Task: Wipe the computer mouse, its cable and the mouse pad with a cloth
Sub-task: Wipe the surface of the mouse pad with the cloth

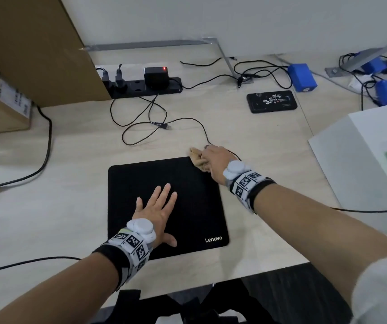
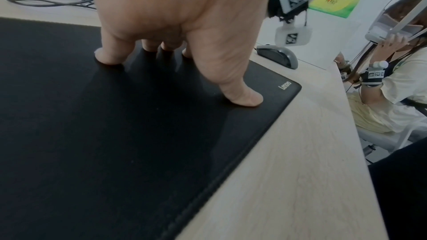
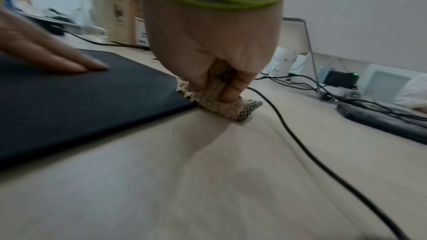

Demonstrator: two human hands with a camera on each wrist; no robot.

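The left hand [image 1: 158,208] lies flat, fingers spread, on the black mouse pad [image 1: 194,206]. At the pad's 1 o'clock corner, the right hand [image 1: 213,160] grips a bunched beige cloth [image 1: 197,157], touching the thin black cable [image 1: 201,127]. A power strip [image 1: 141,86] sits at 12 o'clock on the surface [image 1: 75,174], a phone [image 1: 271,101] at 2; the mouse [image 2: 276,56] lies just beside the pad.

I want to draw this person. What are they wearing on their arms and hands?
Both hands are bare. The left hand and right hand each have a wristband of white squares with black patterns, a round grey-white camera on top, and a black strap behind. A grey sleeve covers the right upper arm.
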